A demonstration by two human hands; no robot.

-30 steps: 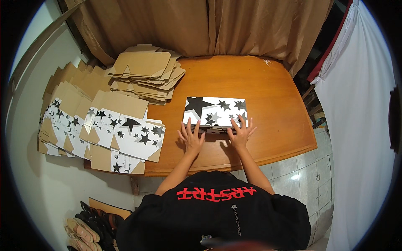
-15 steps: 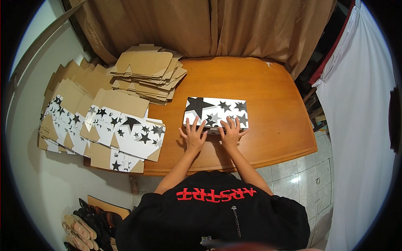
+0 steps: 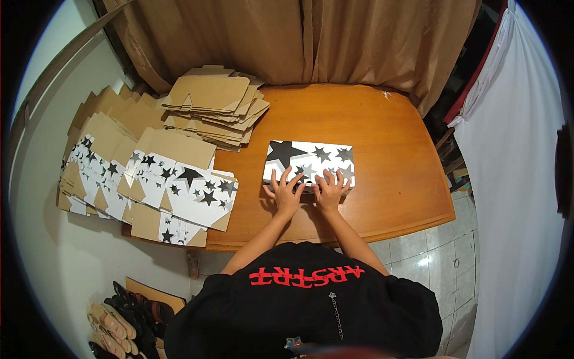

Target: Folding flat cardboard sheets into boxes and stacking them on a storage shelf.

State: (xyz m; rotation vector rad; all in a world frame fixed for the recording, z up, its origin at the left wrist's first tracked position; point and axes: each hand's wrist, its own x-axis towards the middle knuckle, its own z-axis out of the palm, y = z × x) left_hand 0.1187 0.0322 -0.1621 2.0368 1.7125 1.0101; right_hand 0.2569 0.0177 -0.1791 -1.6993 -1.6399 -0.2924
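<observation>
A white cardboard box with black and grey stars sits folded up on the wooden table, its lid lying over the top. My left hand rests at the left part of the box's near edge, fingertips on the lid and thumb low at the front side. Beside it, my right hand touches the same edge farther right, its fingers spread over the lid. Both hands have their fingers apart and press on the box without grasping it. The box's front side is mostly hidden behind the hands.
Flat star-printed cardboard blanks overlap at the table's left, some over its front edge. Behind them rises a pile of plain brown folded cardboard. A brown curtain hangs at the far edge; a white cloth hangs at right.
My left hand has slid slightly right along the box's near edge, closer to my right hand. My right hand's fingers have drawn in a little. The box stays in place.
</observation>
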